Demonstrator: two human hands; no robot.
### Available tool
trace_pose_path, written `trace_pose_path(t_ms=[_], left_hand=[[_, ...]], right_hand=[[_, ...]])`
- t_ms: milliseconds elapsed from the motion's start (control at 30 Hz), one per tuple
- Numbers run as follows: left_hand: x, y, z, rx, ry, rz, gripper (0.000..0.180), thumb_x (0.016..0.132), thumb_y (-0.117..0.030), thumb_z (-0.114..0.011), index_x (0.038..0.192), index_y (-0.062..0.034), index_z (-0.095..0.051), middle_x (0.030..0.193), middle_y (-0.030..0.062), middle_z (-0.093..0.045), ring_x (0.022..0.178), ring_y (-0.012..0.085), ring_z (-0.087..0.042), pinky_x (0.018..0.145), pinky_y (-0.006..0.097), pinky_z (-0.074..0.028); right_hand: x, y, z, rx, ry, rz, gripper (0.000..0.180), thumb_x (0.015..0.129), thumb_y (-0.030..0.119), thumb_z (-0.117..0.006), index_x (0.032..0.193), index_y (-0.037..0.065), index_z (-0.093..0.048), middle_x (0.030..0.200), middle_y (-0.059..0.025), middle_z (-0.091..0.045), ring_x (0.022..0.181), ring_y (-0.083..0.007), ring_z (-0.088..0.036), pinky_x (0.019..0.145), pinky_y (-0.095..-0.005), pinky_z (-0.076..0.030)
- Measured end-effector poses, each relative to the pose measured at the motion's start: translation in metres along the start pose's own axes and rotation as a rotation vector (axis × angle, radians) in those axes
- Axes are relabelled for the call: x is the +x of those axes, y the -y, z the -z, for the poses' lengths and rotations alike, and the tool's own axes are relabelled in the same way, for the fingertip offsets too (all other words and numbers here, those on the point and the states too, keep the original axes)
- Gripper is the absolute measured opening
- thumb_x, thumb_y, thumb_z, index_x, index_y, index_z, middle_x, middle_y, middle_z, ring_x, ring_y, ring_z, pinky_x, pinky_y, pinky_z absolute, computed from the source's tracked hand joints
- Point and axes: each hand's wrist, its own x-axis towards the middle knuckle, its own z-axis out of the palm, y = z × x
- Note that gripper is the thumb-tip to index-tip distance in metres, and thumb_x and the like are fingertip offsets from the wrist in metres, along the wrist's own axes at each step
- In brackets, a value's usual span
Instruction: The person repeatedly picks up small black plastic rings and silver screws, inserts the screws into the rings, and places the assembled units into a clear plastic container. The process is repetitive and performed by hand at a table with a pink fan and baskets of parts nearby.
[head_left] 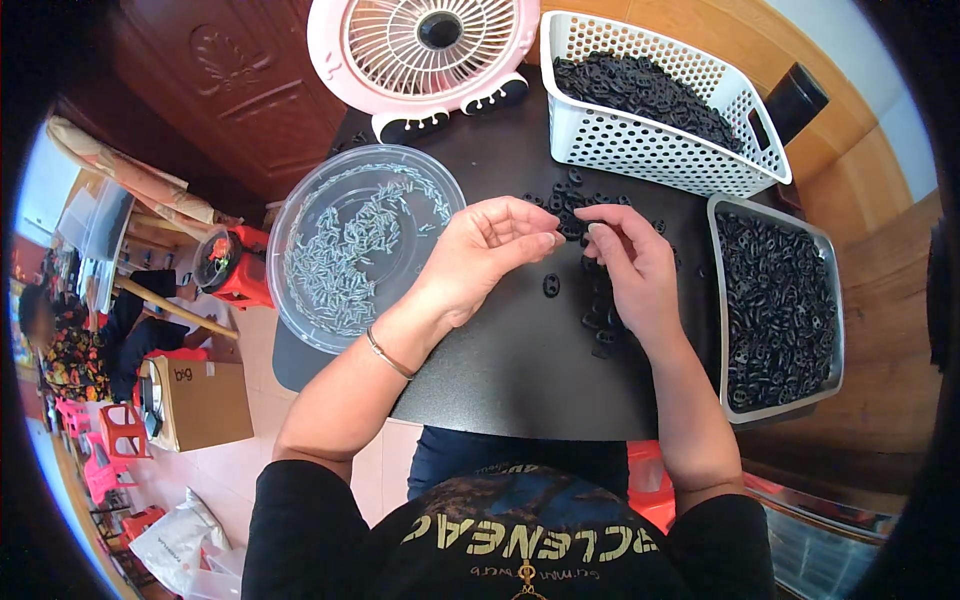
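A: State the position of each hand.

B: The left hand [487,252] and the right hand [628,268] meet above the black worktop [520,370]. Their fingertips come together over a loose pile of black rings [572,205].

A: State the grip condition.

B: The left grip is pinched, thumb against forefinger. What it pinches is too small to identify. The right grip is curled, forefinger extended toward the left thumb. Whether it holds a part cannot be determined.

A: Locate the parts relative to the grips.

B: One single black ring [551,285] lies on the worktop just below the two grips, apart from both. More rings lie under the right palm. A clear round bowl [300,215] of small pale pins sits left of the left grip. A metal tray [832,330] of black rings sits right of the right grip. A white basket [640,145] of black rings stands beyond the right grip. A pink fan [420,45] stands beyond the left grip.
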Motion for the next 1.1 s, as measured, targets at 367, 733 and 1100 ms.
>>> trace_pose_path(t_ms=[367, 733, 1100], left_hand=[[0.000, 0.003, -0.001, -0.045, -0.008, -0.008, 0.013, 0.080, -0.001, -0.058, 0.093, -0.0011, -0.057, 0.086, 0.0064, -0.062, 0.083, 0.0115, -0.059, 0.072, 0.020, -0.046], [0.002, 0.008, -0.001, -0.088, -0.023, -0.031, 0.017, 0.077, 0.001, -0.060, 0.093, 0.0000, -0.057, 0.086, 0.0063, -0.062, 0.080, 0.0090, -0.058, 0.074, 0.021, -0.046], [0.004, 0.002, 0.008, 0.008, -0.186, -0.119, 0.018, 0.082, -0.007, -0.058, 0.098, 0.0004, -0.059, 0.082, 0.0046, -0.061, 0.069, 0.0062, -0.052, 0.065, 0.018, -0.044]], right_hand=[[-0.001, -0.003, -0.003, 0.218, 0.018, 0.025, 0.011, 0.083, 0.004, -0.055, 0.092, 0.001, -0.061, 0.081, -0.0026, -0.060, 0.072, -0.0060, -0.054, 0.064, -0.0190, -0.042], [-0.004, -0.001, -0.006, 0.264, 0.027, -0.095, 0.010, 0.083, 0.004, -0.053, 0.092, 0.000, -0.057, 0.080, -0.0022, -0.060, 0.071, -0.0069, -0.056, 0.065, -0.0205, -0.045], [-0.010, 0.001, -0.021, -0.265, 0.203, 0.304, 0.015, 0.070, 0.002, -0.063, 0.084, 0.004, -0.061, 0.081, -0.0086, -0.058, 0.072, -0.0214, -0.058, 0.065, -0.0297, -0.047]])
